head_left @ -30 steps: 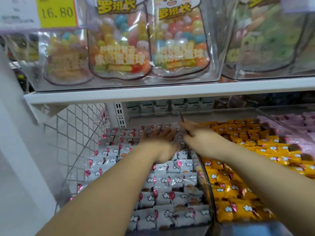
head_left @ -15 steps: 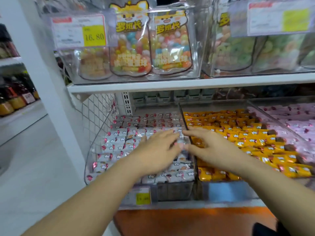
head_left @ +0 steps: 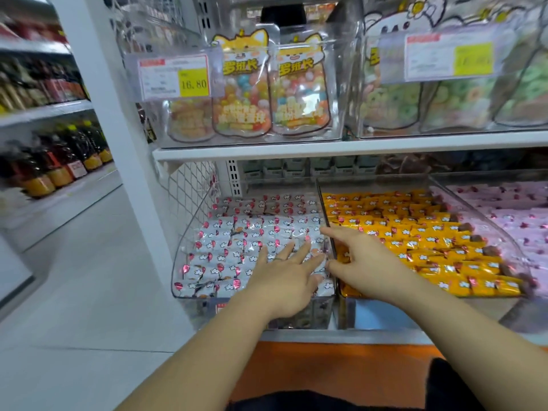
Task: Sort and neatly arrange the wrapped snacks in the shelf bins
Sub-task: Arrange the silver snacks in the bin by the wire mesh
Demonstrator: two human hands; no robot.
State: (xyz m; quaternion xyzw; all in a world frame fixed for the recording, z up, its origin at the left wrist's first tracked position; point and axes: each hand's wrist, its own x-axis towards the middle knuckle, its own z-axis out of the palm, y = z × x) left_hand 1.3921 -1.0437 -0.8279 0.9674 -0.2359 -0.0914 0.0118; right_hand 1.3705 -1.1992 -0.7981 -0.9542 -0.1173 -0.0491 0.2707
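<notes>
The left hand (head_left: 284,280) lies flat, fingers straight and spread, on the white snacks (head_left: 237,241) at the near right corner of the left bin (head_left: 178,262); it holds nothing. The right hand (head_left: 364,262) reaches across the thin wall between this bin and the next. Its forefinger is stretched out over the white packs by the wall and its thumb is out to the side. The remaining fingers are blurred, though they seem to hold nothing.

The white snacks are small flat pillow packs of glossy, crinkled film with red balloon marks, lying in rough rows. The yellow snacks (head_left: 415,226) in the middle bin are the same shape and fill it in slanting rows. Pink snacks (head_left: 504,209) fill the bin to the right. The bins are clear hard plastic with curved front corners. A white wire mesh (head_left: 184,185) stands just left of the left bin. On the shelf (head_left: 296,151) above stand shiny candy bags (head_left: 243,93) of coloured balls, beside a price tag (head_left: 175,77).
</notes>
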